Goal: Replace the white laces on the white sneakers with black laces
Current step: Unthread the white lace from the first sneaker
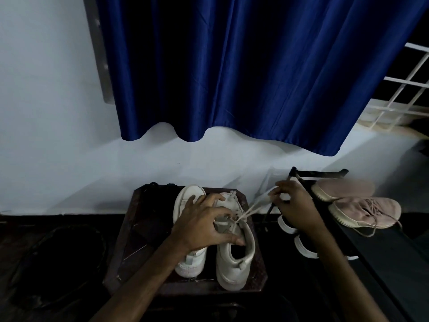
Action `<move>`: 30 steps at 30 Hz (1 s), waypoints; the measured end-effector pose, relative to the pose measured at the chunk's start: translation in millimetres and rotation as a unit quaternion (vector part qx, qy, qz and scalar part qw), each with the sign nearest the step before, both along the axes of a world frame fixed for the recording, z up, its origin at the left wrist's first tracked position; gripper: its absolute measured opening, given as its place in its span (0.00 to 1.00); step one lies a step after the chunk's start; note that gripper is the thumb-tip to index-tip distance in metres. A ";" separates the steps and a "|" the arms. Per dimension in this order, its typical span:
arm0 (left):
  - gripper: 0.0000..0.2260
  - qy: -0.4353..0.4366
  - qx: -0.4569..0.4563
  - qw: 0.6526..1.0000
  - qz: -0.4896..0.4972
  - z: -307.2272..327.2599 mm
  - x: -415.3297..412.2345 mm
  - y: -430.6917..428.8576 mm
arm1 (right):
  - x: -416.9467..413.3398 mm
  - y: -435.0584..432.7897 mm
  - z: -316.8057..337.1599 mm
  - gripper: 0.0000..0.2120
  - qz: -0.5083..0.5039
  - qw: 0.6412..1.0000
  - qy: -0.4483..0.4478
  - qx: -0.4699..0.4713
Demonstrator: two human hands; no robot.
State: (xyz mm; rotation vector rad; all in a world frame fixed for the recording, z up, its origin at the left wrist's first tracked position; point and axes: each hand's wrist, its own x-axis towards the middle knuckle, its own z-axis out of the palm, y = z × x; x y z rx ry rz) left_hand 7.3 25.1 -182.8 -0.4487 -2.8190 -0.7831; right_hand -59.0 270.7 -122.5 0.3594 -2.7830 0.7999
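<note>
On dark wooden stool (139,219), white leather sneakers (234,263), toes away. Over them, left hand (204,226) grips right-side shoe at tongue. From eyelets, white cotton lace (257,204) runs taut up-right to right hand (294,205), pinched in fingertips. Pull axis likely rightward; right hand nearer lace ends.

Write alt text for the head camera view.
A person's right hand pinches a white lace drawn taut from a white sneaker, which the left hand grips, beside its mate on a dark stool. Pink sneakers sit on a rack at right.
</note>
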 end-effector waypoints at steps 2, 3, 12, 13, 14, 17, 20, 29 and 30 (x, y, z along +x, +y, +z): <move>0.34 0.003 0.002 1.000 0.002 0.0 -1.1 0.1 | 10.4 -13.4 -4.4 0.08 0.073 0.995 0.002 0.066; 0.34 0.004 0.001 1.000 0.004 0.0 -1.5 0.5 | 16.7 -23.9 -4.9 0.08 0.112 0.990 0.006 0.083; 0.35 0.005 -0.014 1.000 0.008 1.2 -0.6 -0.3 | 26.6 -63.4 -22.5 0.15 0.176 0.953 -0.087 0.229; 0.35 0.003 -0.011 1.000 0.007 1.4 -0.2 -0.3 | 27.8 -63.0 -22.1 0.12 0.180 0.954 -0.087 0.224; 0.34 0.002 -0.009 1.000 0.008 1.3 0.4 -0.2 | 28.7 -60.5 -20.6 0.10 0.185 0.955 -0.096 0.213; 0.34 -0.006 -0.011 1.000 0.010 2.0 0.9 -0.3 | 23.7 -39.7 -7.7 0.06 0.175 0.978 -0.082 0.084; 0.35 -0.014 -0.010 1.000 0.009 3.6 0.8 -0.8 | 7.3 -6.3 6.0 0.10 0.050 0.998 0.002 -0.036; 0.35 -0.008 -0.009 1.000 0.007 2.5 -0.3 -0.6 | 25.6 -52.0 -10.9 0.08 0.194 0.963 -0.080 0.171; 0.35 -0.006 -0.010 1.000 0.008 2.4 0.0 -0.6 | 26.6 -55.8 -12.3 0.09 0.189 0.959 -0.084 0.193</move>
